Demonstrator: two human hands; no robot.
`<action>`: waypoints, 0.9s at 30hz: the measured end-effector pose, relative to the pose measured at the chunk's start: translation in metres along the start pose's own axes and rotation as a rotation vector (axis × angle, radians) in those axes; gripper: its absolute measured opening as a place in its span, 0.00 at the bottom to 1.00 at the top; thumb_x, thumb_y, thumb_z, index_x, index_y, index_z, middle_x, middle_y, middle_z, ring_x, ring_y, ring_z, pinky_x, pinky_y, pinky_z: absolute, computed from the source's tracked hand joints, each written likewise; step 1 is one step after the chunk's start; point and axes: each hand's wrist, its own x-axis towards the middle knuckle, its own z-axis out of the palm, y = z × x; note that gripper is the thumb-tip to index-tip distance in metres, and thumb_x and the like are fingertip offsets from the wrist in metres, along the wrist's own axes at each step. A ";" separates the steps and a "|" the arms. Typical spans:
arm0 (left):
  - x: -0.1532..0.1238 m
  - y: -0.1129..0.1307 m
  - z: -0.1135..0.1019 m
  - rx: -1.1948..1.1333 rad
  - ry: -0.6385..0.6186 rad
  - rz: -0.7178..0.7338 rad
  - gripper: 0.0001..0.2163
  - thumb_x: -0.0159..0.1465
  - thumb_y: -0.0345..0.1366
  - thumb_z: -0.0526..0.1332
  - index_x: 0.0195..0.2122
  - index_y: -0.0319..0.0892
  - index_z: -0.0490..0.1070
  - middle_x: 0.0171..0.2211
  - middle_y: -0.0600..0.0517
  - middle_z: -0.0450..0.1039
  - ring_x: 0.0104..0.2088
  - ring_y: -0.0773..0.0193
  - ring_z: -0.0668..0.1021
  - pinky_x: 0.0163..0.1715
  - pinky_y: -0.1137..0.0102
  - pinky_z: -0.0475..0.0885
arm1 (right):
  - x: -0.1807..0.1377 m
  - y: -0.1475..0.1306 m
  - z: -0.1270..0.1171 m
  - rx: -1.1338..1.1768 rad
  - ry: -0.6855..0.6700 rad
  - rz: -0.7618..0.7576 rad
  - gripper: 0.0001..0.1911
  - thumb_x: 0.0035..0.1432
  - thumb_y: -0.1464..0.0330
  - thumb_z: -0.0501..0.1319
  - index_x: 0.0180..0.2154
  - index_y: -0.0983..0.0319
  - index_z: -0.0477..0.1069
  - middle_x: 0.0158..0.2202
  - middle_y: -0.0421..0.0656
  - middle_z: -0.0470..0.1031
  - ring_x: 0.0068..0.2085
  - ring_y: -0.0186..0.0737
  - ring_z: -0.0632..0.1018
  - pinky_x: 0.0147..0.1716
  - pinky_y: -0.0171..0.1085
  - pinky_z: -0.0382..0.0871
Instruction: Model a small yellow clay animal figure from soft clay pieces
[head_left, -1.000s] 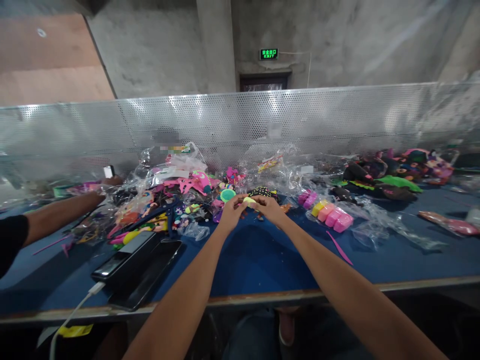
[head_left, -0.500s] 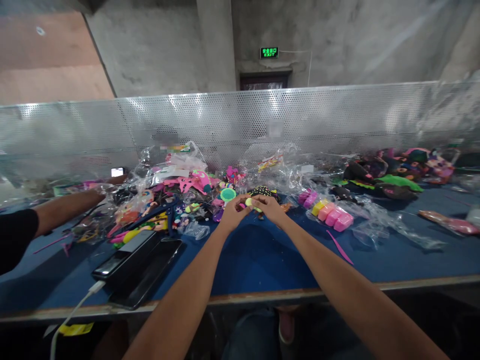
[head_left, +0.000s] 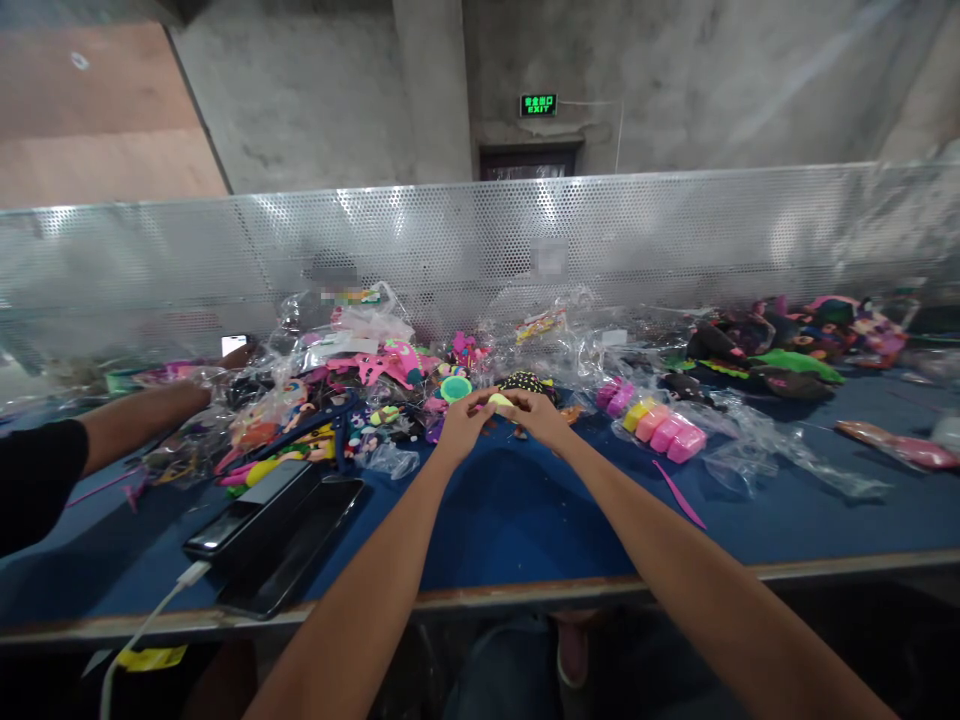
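Observation:
My left hand (head_left: 463,424) and my right hand (head_left: 543,418) meet above the blue table, their fingertips closed on a small pale yellow lump of modelling clay (head_left: 499,400). Right behind the fingers sits a black dome-shaped piece with yellow dots (head_left: 526,383). A round green-rimmed piece (head_left: 455,389) lies close to my left hand. To the right of my right hand is a row of wrapped clay blocks (head_left: 666,432) in yellow, orange and pink. A pink modelling tool (head_left: 679,494) lies in front of them.
Bagged colourful craft pieces (head_left: 390,362) crowd the left and back. A power bank (head_left: 251,510) with a white cable and a black phone (head_left: 311,548) lie at the front left. Another person's arm (head_left: 146,420) reaches in from the left. A perforated metal panel (head_left: 480,235) stands behind.
The yellow clay has turned and looks flatter between my fingertips; the pink spot beside it no longer shows. The other person's arm at the left has shifted slightly.

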 end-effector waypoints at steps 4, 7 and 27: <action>0.001 -0.001 0.000 0.008 0.012 -0.006 0.21 0.56 0.41 0.61 0.50 0.39 0.71 0.42 0.46 0.76 0.24 0.68 0.74 0.21 0.74 0.69 | 0.000 -0.001 0.000 -0.031 0.013 -0.004 0.24 0.51 0.56 0.61 0.46 0.63 0.73 0.32 0.41 0.74 0.26 0.30 0.69 0.20 0.29 0.68; 0.001 0.000 -0.001 0.040 0.014 0.011 0.21 0.57 0.41 0.60 0.50 0.40 0.71 0.42 0.46 0.76 0.24 0.69 0.75 0.21 0.74 0.69 | 0.000 -0.002 -0.001 -0.022 0.017 -0.008 0.25 0.50 0.55 0.61 0.46 0.64 0.74 0.29 0.40 0.73 0.25 0.31 0.69 0.20 0.29 0.67; -0.002 0.002 -0.001 -0.023 0.028 0.007 0.15 0.55 0.44 0.61 0.38 0.40 0.68 0.34 0.50 0.74 0.23 0.68 0.74 0.20 0.75 0.68 | 0.000 0.002 0.000 -0.089 -0.012 -0.060 0.28 0.49 0.60 0.63 0.51 0.64 0.68 0.35 0.43 0.73 0.26 0.31 0.69 0.22 0.31 0.66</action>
